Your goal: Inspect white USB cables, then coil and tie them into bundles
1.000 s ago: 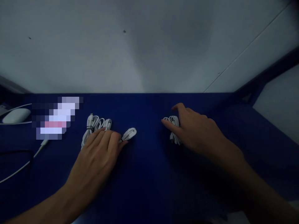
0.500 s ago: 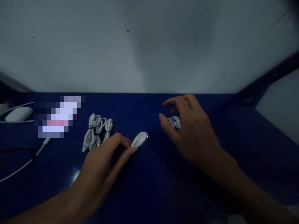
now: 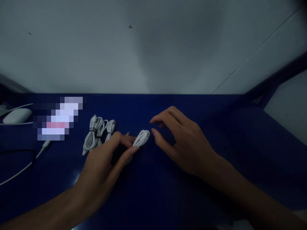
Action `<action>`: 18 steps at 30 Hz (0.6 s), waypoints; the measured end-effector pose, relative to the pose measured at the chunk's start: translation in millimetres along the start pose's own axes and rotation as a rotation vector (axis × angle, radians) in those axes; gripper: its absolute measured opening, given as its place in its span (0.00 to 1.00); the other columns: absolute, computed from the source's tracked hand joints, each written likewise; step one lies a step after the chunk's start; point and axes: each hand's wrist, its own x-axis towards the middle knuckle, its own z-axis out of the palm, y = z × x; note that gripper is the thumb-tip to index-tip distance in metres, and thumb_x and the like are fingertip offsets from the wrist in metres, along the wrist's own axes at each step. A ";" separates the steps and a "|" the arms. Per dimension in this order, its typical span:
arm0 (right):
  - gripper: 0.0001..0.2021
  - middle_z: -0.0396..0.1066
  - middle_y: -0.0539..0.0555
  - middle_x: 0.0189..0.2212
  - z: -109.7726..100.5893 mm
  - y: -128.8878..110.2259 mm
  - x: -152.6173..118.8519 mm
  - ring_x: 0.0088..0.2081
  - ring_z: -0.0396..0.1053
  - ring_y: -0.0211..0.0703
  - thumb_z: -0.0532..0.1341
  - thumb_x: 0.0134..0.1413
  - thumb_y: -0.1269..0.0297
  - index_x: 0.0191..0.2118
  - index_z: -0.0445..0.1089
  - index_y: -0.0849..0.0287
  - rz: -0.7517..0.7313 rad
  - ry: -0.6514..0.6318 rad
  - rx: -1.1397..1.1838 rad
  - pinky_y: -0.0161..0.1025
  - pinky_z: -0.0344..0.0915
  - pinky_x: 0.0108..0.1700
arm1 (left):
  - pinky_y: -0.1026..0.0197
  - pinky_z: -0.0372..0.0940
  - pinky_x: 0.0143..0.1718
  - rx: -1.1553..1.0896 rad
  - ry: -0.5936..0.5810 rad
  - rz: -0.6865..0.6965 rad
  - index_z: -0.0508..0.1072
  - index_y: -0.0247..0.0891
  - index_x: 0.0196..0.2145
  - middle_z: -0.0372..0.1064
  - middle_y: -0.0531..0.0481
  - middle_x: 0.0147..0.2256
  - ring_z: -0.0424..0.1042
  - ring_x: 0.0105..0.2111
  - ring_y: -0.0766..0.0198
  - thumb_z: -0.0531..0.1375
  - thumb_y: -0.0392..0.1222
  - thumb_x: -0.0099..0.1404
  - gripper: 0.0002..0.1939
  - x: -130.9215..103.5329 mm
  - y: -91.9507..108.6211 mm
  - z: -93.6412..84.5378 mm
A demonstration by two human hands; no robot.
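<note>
At frame centre, my left grip (image 3: 103,161) pinches a coiled cable (image 3: 142,137), probably light and bendy, best held mid-bundle; my right grip (image 3: 185,140), parted and empty, is just beside.

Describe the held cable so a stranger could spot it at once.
On the blue tabletop, find the left hand. It pinches a looped white cable bundle, whose end points toward the right hand. Unlike the white bundles farther left, it is held.

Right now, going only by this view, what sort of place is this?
Probably a desk or workbench; the wider room is out of view. The signs are a blue tabletop, a pale wall behind it and tied white cable bundles.
</note>
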 end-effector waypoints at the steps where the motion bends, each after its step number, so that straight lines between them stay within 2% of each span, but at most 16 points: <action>1: 0.09 0.76 0.59 0.46 -0.9 -1.6 -0.1 0.41 0.76 0.47 0.61 0.74 0.70 0.53 0.76 0.65 0.013 -0.008 0.063 0.46 0.73 0.42 | 0.58 0.69 0.39 -0.031 -0.010 -0.017 0.76 0.47 0.43 0.82 0.52 0.44 0.80 0.43 0.56 0.65 0.50 0.79 0.07 -0.3 -0.5 -0.1; 4: 0.08 0.77 0.53 0.42 -5.2 -7.2 -0.3 0.39 0.75 0.42 0.60 0.76 0.69 0.51 0.77 0.61 0.083 -0.101 0.326 0.42 0.71 0.41 | 0.60 0.68 0.33 -0.148 -0.032 -0.087 0.77 0.47 0.43 0.81 0.53 0.38 0.77 0.36 0.60 0.65 0.54 0.79 0.10 0.0 -0.7 -0.8; 7: 0.08 0.78 0.51 0.39 -8.5 -12.4 0.2 0.39 0.74 0.41 0.59 0.77 0.68 0.45 0.76 0.58 0.163 -0.232 0.590 0.43 0.70 0.43 | 0.61 0.71 0.39 -0.291 -0.074 -0.143 0.77 0.47 0.43 0.82 0.54 0.37 0.79 0.38 0.61 0.63 0.55 0.81 0.11 1.6 0.4 -1.6; 10: 0.08 0.80 0.50 0.40 -7.0 -15.1 1.2 0.40 0.75 0.41 0.60 0.79 0.64 0.44 0.76 0.57 0.269 -0.329 0.831 0.42 0.71 0.45 | 0.63 0.71 0.42 -0.406 -0.123 -0.175 0.78 0.47 0.43 0.82 0.55 0.36 0.80 0.37 0.64 0.61 0.54 0.83 0.12 4.2 2.5 -2.2; 14: 0.06 0.80 0.48 0.37 -0.7 -14.5 2.4 0.37 0.77 0.38 0.65 0.77 0.63 0.44 0.77 0.56 0.379 -0.316 1.028 0.36 0.73 0.41 | 0.64 0.72 0.43 -0.531 -0.230 -0.198 0.81 0.45 0.44 0.83 0.54 0.35 0.80 0.36 0.66 0.61 0.52 0.83 0.12 9.5 5.6 -2.8; 18: 0.06 0.79 0.47 0.32 2.2 -12.4 2.9 0.33 0.77 0.35 0.67 0.75 0.66 0.41 0.77 0.57 0.410 -0.282 1.100 0.32 0.73 0.38 | 0.63 0.74 0.47 -0.615 -0.331 -0.234 0.85 0.44 0.48 0.85 0.50 0.43 0.83 0.42 0.63 0.63 0.47 0.82 0.10 13.7 4.4 -3.5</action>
